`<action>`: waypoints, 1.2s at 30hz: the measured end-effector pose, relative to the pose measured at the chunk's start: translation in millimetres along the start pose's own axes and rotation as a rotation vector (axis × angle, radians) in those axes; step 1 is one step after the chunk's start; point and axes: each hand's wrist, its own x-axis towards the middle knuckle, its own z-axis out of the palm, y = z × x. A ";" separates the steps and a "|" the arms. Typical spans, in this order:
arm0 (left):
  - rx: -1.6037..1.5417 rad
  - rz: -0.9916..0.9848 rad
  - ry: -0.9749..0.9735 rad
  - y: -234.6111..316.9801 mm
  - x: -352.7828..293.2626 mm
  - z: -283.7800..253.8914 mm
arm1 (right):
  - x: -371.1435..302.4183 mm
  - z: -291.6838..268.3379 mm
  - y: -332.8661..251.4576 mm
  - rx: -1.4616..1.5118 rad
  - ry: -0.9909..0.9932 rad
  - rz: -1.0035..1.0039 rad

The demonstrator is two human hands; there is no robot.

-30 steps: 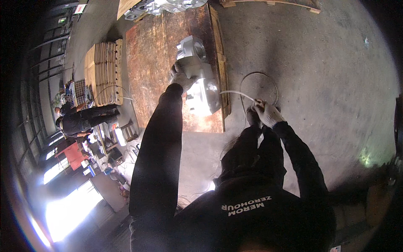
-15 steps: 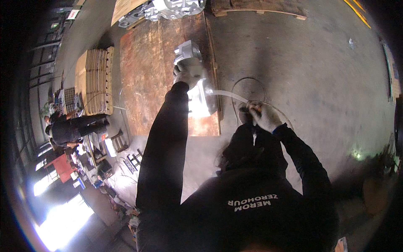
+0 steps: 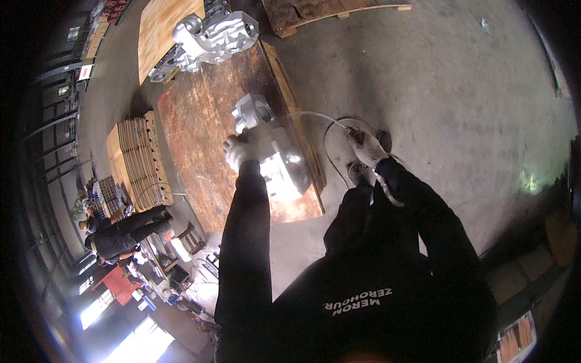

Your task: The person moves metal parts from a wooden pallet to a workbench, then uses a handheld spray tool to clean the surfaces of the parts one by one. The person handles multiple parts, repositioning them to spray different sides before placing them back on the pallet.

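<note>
A large grey metal casting (image 3: 273,151) lies on a rusty brown board (image 3: 200,151) on the floor. My gloved left hand (image 3: 237,151) rests on the casting's left side, arm stretched out over the board. My gloved right hand (image 3: 366,147) is closed on a pale thin hose (image 3: 321,116) that curves from the hand toward the casting and loops over the concrete. Whatever sits at the hose end is hidden by the hand.
Other grey castings (image 3: 212,36) stand at the far end of the board. A stack of wooden boards (image 3: 136,160) lies to the left, a pallet (image 3: 327,12) at the top. A person (image 3: 121,233) bends over at the far left. Concrete floor (image 3: 472,103) spreads right.
The view has shifted so the board and casting sit lower and more central. My left hand stays on the casting, my right hand stays on the hose.
</note>
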 end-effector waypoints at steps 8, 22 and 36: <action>-0.148 0.063 -0.020 -3.3 -1.1 6.4 | 40.1 -4.1 -22.3 0.670 -0.237 0.339; -0.329 -0.009 -0.213 21.0 9.4 -6.8 | 101.3 -6.9 -19.5 0.837 -0.322 0.578; -0.357 0.074 -0.101 16.2 8.0 9.9 | 77.7 64.7 48.9 0.980 -0.079 0.569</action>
